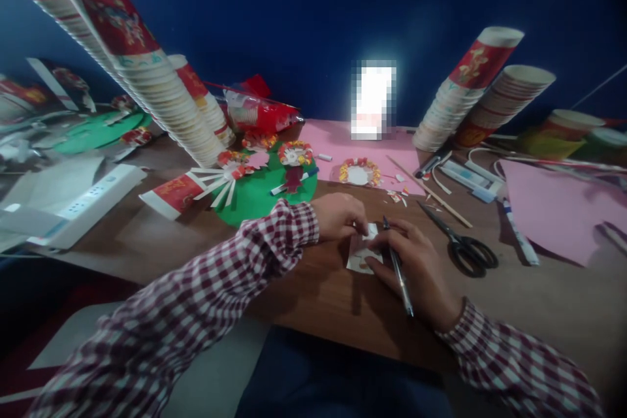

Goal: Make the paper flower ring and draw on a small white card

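Observation:
A small white piece of paper with a drawn mark lies on the brown table between my hands. My left hand is closed, its curled fingertips on the paper's upper edge. My right hand holds a pen slanted between its fingers, with its thumb and fingertips at the paper's right side. Black-handled scissors lie to the right of my right hand. Beyond the hands sits a paper ring with red and yellow decoration and a white centre.
Tall stacks of paper cups stand at the left, with more cup stacks at the right. A green paper circle, a cut cup, pink sheets, a wooden stick, a marker and a power strip lie around.

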A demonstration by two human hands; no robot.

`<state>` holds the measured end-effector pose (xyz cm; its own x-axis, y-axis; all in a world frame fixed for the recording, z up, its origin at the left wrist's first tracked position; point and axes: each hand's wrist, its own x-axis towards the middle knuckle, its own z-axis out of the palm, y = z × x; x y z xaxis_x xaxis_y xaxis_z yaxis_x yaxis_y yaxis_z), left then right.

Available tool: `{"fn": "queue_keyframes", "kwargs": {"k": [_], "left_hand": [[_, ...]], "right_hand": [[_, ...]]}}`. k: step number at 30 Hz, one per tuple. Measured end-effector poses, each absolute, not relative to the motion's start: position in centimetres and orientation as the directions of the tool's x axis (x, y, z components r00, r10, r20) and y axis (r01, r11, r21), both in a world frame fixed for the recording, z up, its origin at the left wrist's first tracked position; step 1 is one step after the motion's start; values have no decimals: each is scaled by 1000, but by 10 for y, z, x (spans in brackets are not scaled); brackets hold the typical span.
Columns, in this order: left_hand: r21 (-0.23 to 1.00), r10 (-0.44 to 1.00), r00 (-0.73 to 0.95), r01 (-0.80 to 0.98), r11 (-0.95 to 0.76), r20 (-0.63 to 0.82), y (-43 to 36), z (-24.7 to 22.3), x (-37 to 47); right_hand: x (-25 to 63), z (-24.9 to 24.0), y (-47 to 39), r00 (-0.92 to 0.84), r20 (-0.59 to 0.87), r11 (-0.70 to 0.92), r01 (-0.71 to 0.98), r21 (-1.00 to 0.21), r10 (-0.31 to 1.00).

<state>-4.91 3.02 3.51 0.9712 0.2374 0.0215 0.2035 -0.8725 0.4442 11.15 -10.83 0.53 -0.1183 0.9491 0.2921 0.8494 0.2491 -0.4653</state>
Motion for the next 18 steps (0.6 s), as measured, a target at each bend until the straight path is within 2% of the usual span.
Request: {"fn": "queue_keyframes", "kwargs": {"k": [3,6,13,18], "left_hand": [[543,189,982,150,-826,17,37,29,-39],[593,146,989,103,-798,24,43,25,-33],[548,76,994,20,-836,79,50,15,-30],[597,47,991,-35,-802,122,55,9,-32]], "right_hand": [[112,4,-109,-121,302,258,843,-472,946],[113,2,-110,-105,315,247,856,-454,943],[113,-1,-109,-110,329,254,865,-434,938],[113,2,-110,-143,327,275,873,-403,934]]}}
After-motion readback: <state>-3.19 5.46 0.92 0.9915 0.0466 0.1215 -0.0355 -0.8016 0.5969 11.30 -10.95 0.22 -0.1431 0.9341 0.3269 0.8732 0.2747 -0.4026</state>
